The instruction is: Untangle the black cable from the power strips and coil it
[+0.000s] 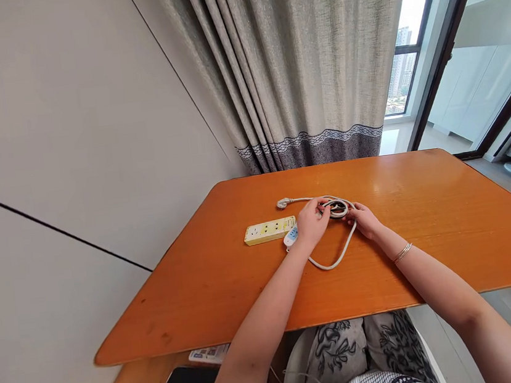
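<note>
Holding the coil of cable (339,207) between them, both hands are at the centre of the frame, above the table (400,198). The left hand (314,221) has its fingers bent and closed on the left side of the coil. The right hand (362,220) has its fingers closed on the right side of the coil. White and black cable are together in it. A white loop (337,266) hangs lower, toward the bottom of the frame, and lies on the table. The plug (283,203) lies upper left of the left hand. The yellow strip (267,231) lies left of this hand, and the white strip (290,237) is just beside it, partly hidden by the hand.
</note>
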A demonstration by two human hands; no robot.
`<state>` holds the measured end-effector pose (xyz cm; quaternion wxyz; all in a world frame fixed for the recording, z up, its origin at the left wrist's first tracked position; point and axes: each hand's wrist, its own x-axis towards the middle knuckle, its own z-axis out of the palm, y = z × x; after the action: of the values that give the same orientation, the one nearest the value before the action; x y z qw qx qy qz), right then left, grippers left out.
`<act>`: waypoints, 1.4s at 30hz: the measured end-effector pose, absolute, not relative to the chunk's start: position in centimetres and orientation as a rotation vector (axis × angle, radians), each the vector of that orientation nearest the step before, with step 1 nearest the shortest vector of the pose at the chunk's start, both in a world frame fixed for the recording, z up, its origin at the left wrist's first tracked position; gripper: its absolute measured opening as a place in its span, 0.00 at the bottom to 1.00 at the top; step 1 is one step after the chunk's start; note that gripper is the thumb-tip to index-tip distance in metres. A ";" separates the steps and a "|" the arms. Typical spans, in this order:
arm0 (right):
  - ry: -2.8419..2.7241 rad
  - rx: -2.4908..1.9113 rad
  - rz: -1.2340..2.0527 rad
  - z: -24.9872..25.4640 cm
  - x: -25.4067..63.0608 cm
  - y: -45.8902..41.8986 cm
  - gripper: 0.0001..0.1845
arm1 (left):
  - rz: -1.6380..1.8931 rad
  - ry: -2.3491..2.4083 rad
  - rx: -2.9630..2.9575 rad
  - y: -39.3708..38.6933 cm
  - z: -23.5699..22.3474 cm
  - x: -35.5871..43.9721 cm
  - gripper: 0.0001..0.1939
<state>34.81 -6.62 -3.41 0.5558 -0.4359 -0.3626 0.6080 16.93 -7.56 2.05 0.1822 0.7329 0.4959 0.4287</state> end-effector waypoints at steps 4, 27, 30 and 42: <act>-0.835 -0.998 1.446 -3.2 34.4 -7.0 0.11 | 1.068 1.560 2.063 -6.6 1.1 14.8 0.18; -1.255 -0.927 1.173 -2.2 34.1 -8.5 0.27 | 1.069 1.389 1.799 -5.8 1.1 14.0 0.14; -1.319 -0.958 1.092 -2.4 33.7 -8.6 0.26 | 1.008 1.479 1.890 -6.3 1.5 13.9 0.12; -1.345 -1.201 0.873 -2.6 33.3 -8.5 0.20 | 1.042 1.512 1.897 -6.8 1.6 14.5 0.05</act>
<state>33.27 -8.48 -2.55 0.5387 -0.5051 -0.5656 0.3670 14.54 -6.84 1.65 0.2483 0.6960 0.5549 0.3822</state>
